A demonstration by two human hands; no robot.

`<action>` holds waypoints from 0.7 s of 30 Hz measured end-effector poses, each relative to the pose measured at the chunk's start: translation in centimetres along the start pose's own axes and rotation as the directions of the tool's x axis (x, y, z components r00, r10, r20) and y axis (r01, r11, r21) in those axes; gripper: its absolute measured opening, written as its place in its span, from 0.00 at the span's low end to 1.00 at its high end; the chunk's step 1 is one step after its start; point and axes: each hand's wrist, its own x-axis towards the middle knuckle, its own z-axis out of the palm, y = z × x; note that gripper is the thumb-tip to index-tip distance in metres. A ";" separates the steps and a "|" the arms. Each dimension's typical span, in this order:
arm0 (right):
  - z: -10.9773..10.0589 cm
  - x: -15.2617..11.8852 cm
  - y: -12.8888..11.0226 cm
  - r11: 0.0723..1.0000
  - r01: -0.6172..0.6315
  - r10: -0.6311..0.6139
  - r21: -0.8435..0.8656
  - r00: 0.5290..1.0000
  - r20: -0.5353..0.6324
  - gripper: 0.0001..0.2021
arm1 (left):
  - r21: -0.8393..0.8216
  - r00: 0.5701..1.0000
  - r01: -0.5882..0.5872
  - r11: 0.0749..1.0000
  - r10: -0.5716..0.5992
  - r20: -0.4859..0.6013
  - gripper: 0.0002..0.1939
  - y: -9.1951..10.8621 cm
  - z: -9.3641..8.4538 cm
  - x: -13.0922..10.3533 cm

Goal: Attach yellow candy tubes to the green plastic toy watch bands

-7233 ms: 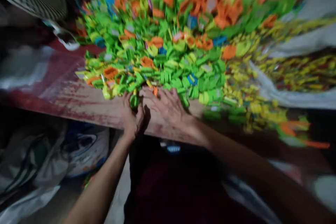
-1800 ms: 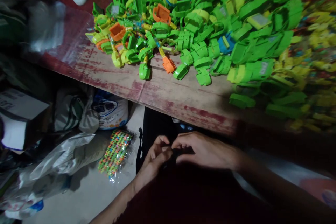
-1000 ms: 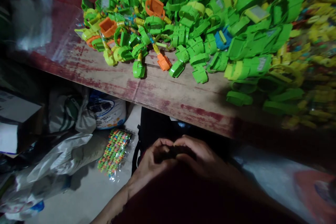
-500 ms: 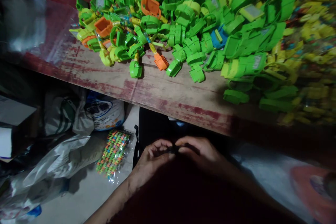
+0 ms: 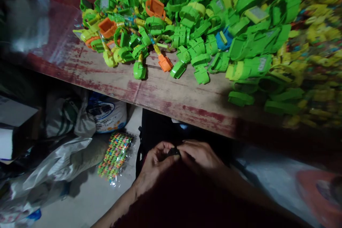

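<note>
Both hands are low over my lap, below the table's front edge. My left hand (image 5: 157, 160) pinches a small dark object (image 5: 173, 151) between thumb and fingers. From the other side my right hand (image 5: 200, 154) meets it, fingers pressed together at the object's right end. The object is too dark to make out, and part of it is hidden by the fingertips. Beyond the hands, on the worn wooden table (image 5: 171, 92), lies a large heap of green plastic watch-like pieces (image 5: 197, 46), with an orange piece (image 5: 165, 63) near its front.
Yellow pieces (image 5: 323, 25) are piled at the right of the table. On the floor at the left are a clear bag of colourful small parts (image 5: 116, 155), white sacks (image 5: 61, 160) and a box (image 5: 16, 114). A pinkish-red object (image 5: 315, 188) is at the lower right.
My right hand has turned a little, its fingers now lower and more curled. More of the dark object shows at my left fingertips. The view has shifted slightly.
</note>
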 end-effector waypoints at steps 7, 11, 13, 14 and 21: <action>-0.8 0.8 -0.4 0.871 0.228 -0.236 -0.435 0.971 0.036 0.14 | -0.071 0.996 0.088 0.994 -0.089 -0.013 0.24 0.0 0.2 0.7; -2.0 1.5 -0.5 0.767 0.356 -0.265 -0.534 0.933 0.241 0.10 | -0.126 0.996 0.083 0.988 -0.085 -0.007 0.25 0.1 0.5 1.2; -2.2 1.5 -0.6 0.754 0.360 -0.272 -0.550 0.933 0.237 0.11 | -0.146 0.993 0.111 0.983 -0.115 -0.019 0.24 0.4 0.8 1.2; -2.1 1.5 -0.6 0.750 0.367 -0.299 -0.551 0.930 0.213 0.12 | -0.145 0.991 0.128 0.981 -0.133 -0.024 0.23 0.7 0.9 1.2; -0.8 0.6 0.0 0.974 0.111 -0.117 -0.198 0.993 -0.018 0.16 | -0.010 0.980 0.144 0.989 -0.144 -0.137 0.15 1.6 1.4 0.8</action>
